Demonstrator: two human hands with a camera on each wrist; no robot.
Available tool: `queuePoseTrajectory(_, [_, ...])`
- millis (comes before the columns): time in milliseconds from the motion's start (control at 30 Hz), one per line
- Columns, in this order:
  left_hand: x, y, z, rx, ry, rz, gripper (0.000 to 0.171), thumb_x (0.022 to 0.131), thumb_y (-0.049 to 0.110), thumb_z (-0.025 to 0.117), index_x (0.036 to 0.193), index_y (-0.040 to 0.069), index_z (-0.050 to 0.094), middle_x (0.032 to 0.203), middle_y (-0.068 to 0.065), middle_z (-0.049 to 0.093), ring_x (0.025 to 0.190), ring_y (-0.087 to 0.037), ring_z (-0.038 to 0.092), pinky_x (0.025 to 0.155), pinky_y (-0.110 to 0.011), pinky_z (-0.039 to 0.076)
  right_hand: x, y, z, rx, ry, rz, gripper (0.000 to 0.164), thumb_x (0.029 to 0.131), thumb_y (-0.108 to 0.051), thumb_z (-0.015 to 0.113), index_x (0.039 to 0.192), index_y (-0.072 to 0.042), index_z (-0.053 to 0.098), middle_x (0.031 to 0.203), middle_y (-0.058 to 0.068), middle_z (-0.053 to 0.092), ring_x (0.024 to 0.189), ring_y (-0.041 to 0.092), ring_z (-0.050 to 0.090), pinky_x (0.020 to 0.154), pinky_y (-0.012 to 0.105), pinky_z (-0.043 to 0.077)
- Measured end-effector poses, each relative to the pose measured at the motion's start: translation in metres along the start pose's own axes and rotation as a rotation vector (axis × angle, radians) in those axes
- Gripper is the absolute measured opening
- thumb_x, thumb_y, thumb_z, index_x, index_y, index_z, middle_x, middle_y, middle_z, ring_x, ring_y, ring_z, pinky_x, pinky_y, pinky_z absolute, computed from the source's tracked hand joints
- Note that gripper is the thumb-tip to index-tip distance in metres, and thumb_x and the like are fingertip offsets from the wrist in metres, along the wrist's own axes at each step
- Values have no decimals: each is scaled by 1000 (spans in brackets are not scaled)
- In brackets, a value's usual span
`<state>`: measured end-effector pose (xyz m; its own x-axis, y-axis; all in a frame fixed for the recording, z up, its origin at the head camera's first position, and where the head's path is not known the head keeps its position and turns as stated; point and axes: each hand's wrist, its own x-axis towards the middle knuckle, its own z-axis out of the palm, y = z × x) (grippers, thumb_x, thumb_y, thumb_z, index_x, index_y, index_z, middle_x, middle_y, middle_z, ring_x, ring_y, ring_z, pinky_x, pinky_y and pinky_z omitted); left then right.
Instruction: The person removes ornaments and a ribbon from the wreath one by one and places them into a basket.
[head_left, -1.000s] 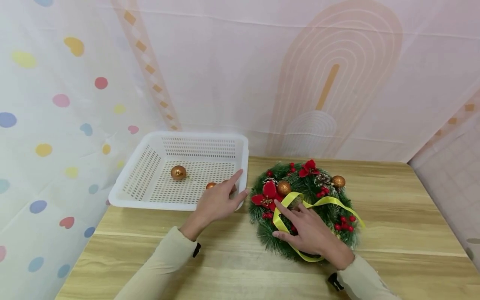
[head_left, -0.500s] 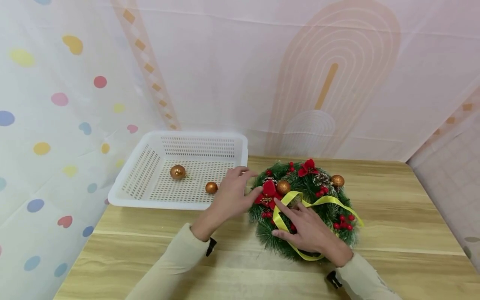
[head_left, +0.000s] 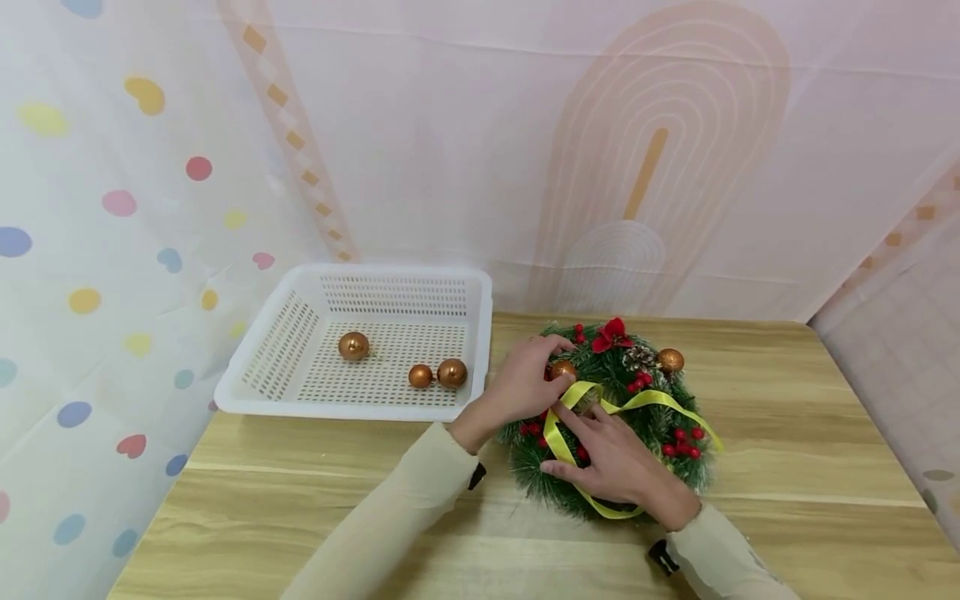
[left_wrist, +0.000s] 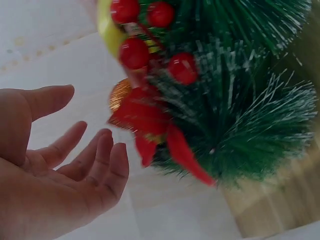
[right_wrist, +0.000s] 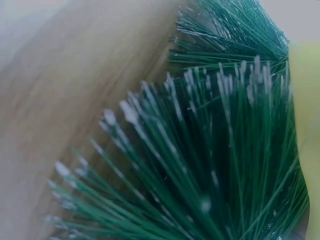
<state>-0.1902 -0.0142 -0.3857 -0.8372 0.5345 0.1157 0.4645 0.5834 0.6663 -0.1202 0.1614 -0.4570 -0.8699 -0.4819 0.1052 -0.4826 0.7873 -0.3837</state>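
A green pine wreath (head_left: 540,477) lies on the table, trimmed with red flowers, red berries, pinecones and copper baubles. A yellow ribbon (head_left: 670,401) loops loosely over it. My left hand (head_left: 522,383) reaches over the wreath's left side, around a glittery copper bauble (head_left: 563,367). In the left wrist view its fingers (left_wrist: 107,172) are spread and loosely bent, with nothing between them, beside a red flower (left_wrist: 147,119). My right hand (head_left: 621,465) rests on the wreath and ribbon, index finger extended; some of its other fingertips are hidden. The right wrist view shows only pine needles (right_wrist: 215,150) and ribbon edge.
Left of the wreath stands a white plastic basket (head_left: 300,408) with slotted walls. Inside it lie a larger copper bauble (head_left: 354,346), a small bauble (head_left: 421,377) and another bauble (head_left: 452,373). A patterned cloth (head_left: 450,167) hangs behind the wooden table (head_left: 780,417).
My left hand has moved right, from over the basket's edge to above the wreath, uncovering the baubles at the basket's right. The right hand has stayed in place on the wreath.
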Motion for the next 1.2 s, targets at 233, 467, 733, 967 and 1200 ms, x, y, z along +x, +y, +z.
queuePoseTrajectory(233, [10,-4,10,97,-28,-122,47,94,21,68,138,13,54,121,-8,65,115,-30,55,91,-42,51,1,-1,0,40,-16,36,86,90,-65,58,154,-12,37,131,19,59,118,34,57,94,56,47])
queuePoseTrajectory(467, [13,-6,12,65,-11,-167,43,98,23,63,139,14,53,126,-8,65,116,-29,57,99,-46,46,1,-1,1,43,-15,33,90,89,-66,58,156,-11,31,121,16,63,111,29,59,90,52,50])
queuePoseTrajectory(733, [16,-6,7,-104,-7,-211,40,102,21,56,141,12,51,133,-12,60,119,-29,58,98,-46,48,1,-1,1,33,0,19,91,89,-66,58,155,-9,32,113,13,64,105,24,59,87,48,51])
queuePoseTrajectory(967, [16,-2,3,-127,-54,-173,39,104,22,52,141,12,51,130,-11,62,113,-27,62,95,-45,50,0,-1,1,46,-1,27,90,89,-65,59,155,-10,32,116,14,61,101,23,59,83,45,51])
queuePoseTrajectory(1200, [18,1,-2,-200,-105,-168,39,106,25,46,142,10,50,124,-11,63,103,-23,62,86,-40,50,0,0,1,35,11,26,90,89,-65,59,155,-10,32,114,13,61,100,21,58,80,43,51])
